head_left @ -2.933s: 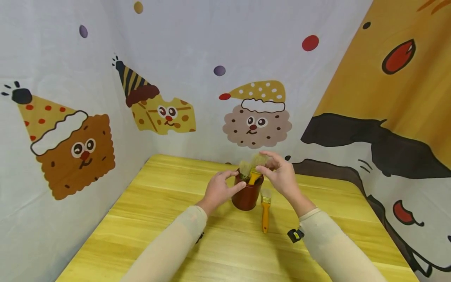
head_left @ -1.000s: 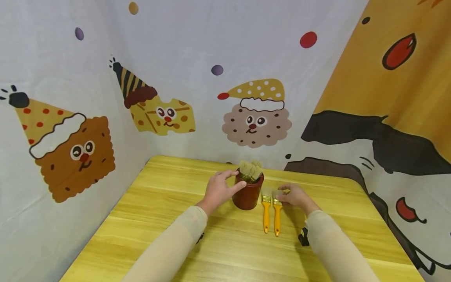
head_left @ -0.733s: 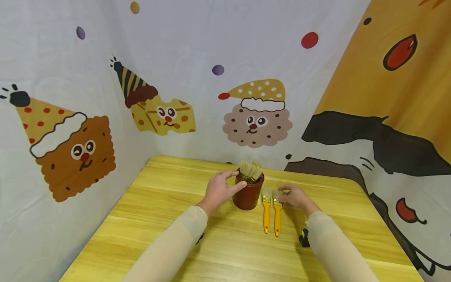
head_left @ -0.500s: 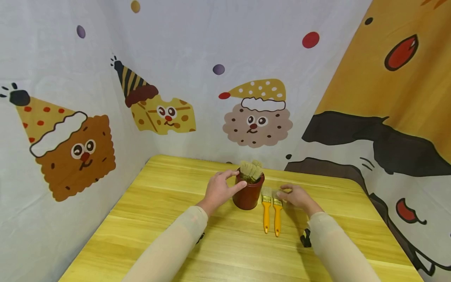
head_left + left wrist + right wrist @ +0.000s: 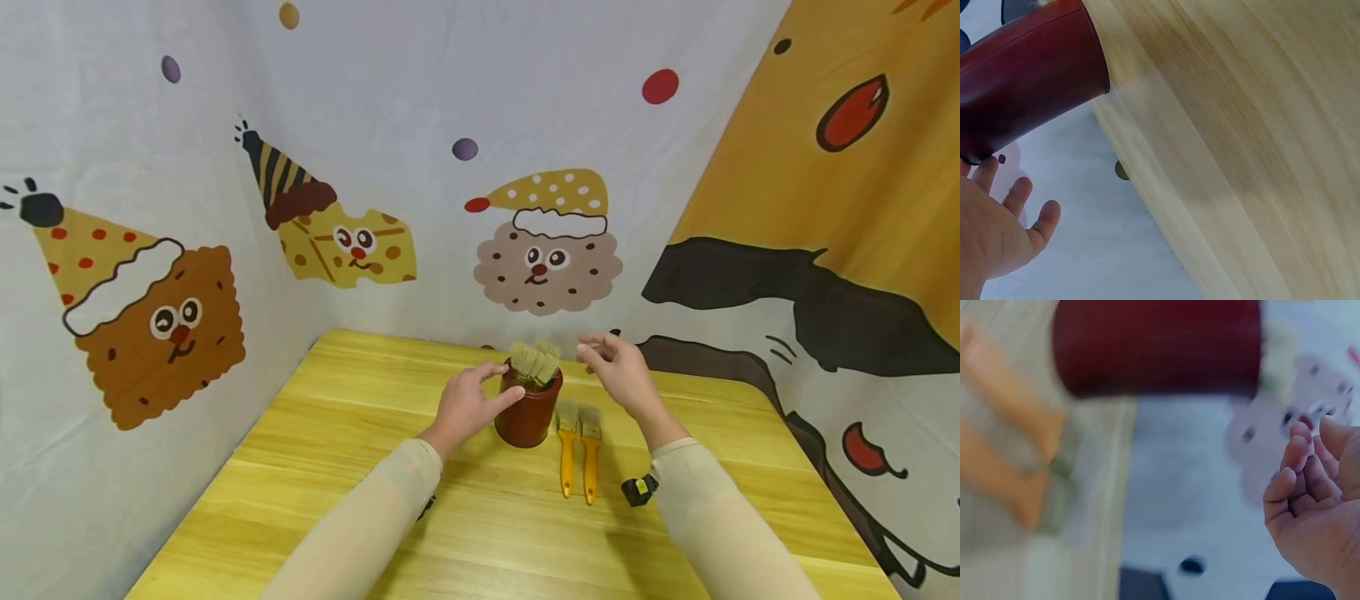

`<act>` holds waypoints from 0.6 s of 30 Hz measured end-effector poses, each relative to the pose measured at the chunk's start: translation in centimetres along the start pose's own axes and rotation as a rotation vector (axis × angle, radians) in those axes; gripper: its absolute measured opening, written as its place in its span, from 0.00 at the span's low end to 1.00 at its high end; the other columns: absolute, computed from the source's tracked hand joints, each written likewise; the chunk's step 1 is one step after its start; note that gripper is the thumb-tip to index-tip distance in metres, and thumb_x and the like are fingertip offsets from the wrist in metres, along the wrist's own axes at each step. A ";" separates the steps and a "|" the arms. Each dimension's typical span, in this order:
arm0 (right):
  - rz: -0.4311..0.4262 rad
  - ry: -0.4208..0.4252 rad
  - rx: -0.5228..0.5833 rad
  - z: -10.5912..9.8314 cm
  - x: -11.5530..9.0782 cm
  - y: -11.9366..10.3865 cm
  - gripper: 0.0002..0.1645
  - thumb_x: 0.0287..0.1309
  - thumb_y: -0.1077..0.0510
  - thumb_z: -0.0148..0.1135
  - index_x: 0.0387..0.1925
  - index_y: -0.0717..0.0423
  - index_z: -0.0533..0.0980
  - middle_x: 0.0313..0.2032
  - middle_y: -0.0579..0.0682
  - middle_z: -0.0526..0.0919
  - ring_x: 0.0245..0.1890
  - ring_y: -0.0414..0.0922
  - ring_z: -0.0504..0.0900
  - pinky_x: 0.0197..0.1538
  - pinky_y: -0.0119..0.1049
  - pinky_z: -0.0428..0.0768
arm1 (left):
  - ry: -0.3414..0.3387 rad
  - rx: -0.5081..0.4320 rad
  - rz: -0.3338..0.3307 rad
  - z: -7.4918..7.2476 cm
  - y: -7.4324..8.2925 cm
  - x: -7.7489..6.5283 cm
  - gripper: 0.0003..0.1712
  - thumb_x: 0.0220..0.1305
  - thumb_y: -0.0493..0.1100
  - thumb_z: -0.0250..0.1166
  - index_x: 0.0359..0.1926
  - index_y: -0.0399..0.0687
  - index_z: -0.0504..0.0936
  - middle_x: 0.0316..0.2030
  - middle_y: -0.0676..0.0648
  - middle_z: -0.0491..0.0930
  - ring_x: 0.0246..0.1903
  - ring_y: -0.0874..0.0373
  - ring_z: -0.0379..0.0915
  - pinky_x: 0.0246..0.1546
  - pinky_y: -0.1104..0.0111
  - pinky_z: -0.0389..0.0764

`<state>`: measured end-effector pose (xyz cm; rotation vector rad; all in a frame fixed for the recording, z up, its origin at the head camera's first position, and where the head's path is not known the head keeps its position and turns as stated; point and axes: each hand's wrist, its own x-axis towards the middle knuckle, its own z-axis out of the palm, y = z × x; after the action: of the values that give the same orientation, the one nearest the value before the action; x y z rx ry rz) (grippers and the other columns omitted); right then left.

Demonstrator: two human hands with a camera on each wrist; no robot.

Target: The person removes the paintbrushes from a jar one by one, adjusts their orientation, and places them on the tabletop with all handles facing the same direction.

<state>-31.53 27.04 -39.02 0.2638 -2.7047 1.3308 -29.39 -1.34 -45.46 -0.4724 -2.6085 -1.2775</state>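
Observation:
A dark red cup (image 5: 525, 421) stands upright on the wooden table, with several paintbrushes (image 5: 535, 363) in it, bristles up. My left hand (image 5: 468, 408) holds the cup at its rim, thumb in front and fingers behind. In the left wrist view only some fingertips meet the cup (image 5: 1035, 75); the others are spread. To the right of the cup my right hand (image 5: 622, 375) hovers at rim height, fingers loosely bent and nothing in them. Two yellow-handled paintbrushes, a left one (image 5: 567, 454) and a right one (image 5: 591, 458), lie side by side, bristles away from me.
The yellow wooden table (image 5: 315, 467) ends in a rear edge just behind the cup. A white cloth (image 5: 405, 125) with cartoon figures hangs behind and at the sides. A small black device (image 5: 639, 490) sits at the right wrist.
My right hand has taken a paintbrush out of the cup, laid it right of the first and let go. It has since risen towards the cup's top. The left hand stays put.

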 end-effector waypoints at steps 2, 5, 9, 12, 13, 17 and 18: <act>-0.018 -0.015 0.034 0.4 -0.2 -1.9 0.27 0.79 0.38 0.58 0.66 0.47 0.80 0.52 0.58 0.91 0.51 0.60 0.86 0.56 0.54 0.83 | 0.006 0.012 0.013 0.0 0.0 0.0 0.34 0.69 0.72 0.66 0.67 0.60 0.84 0.65 0.52 0.85 0.39 0.47 0.85 0.48 0.55 0.84; -0.036 -0.058 0.048 1.4 -0.6 -3.8 0.26 0.78 0.40 0.60 0.67 0.48 0.80 0.50 0.57 0.92 0.49 0.58 0.86 0.52 0.49 0.83 | 0.009 0.024 0.024 0.0 0.0 0.1 0.34 0.70 0.72 0.66 0.66 0.59 0.84 0.64 0.51 0.85 0.32 0.49 0.81 0.46 0.57 0.84; -0.053 -0.110 0.034 2.9 -0.7 -4.7 0.26 0.77 0.45 0.63 0.70 0.49 0.78 0.54 0.56 0.91 0.49 0.54 0.89 0.51 0.44 0.86 | 0.011 0.019 0.030 0.0 0.1 0.0 0.34 0.70 0.71 0.66 0.66 0.57 0.84 0.64 0.50 0.85 0.41 0.50 0.85 0.52 0.54 0.86; -0.054 -0.120 0.039 3.8 -0.8 -5.0 0.28 0.77 0.48 0.65 0.73 0.48 0.76 0.60 0.56 0.89 0.55 0.54 0.89 0.55 0.49 0.88 | 0.015 0.017 0.041 -0.1 0.1 0.0 0.34 0.71 0.71 0.66 0.66 0.56 0.84 0.64 0.50 0.86 0.48 0.47 0.86 0.54 0.51 0.86; -0.055 -0.117 0.038 4.0 -0.8 -5.0 0.29 0.77 0.48 0.65 0.73 0.48 0.75 0.61 0.56 0.88 0.56 0.55 0.89 0.57 0.51 0.88 | 0.016 0.018 0.045 -0.1 0.1 -0.1 0.34 0.71 0.70 0.66 0.66 0.56 0.84 0.63 0.49 0.86 0.48 0.46 0.86 0.54 0.51 0.86; -0.070 -0.090 -0.016 4.9 -0.8 -5.4 0.31 0.75 0.49 0.67 0.75 0.48 0.74 0.61 0.57 0.88 0.57 0.55 0.88 0.56 0.52 0.88 | 0.016 0.033 0.055 0.0 0.0 -0.1 0.33 0.71 0.70 0.66 0.66 0.56 0.84 0.63 0.49 0.86 0.46 0.47 0.85 0.55 0.52 0.86; -0.077 -0.082 -0.035 5.1 -0.8 -5.5 0.31 0.75 0.49 0.67 0.75 0.48 0.74 0.60 0.57 0.88 0.56 0.56 0.88 0.55 0.52 0.89 | 0.015 0.033 0.057 0.0 0.0 -0.1 0.33 0.71 0.69 0.67 0.66 0.55 0.84 0.63 0.49 0.86 0.43 0.48 0.85 0.55 0.52 0.86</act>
<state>-29.81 19.80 -38.03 0.4235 -2.7508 1.2773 -29.32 -1.37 -45.47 -0.5249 -2.5803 -1.2135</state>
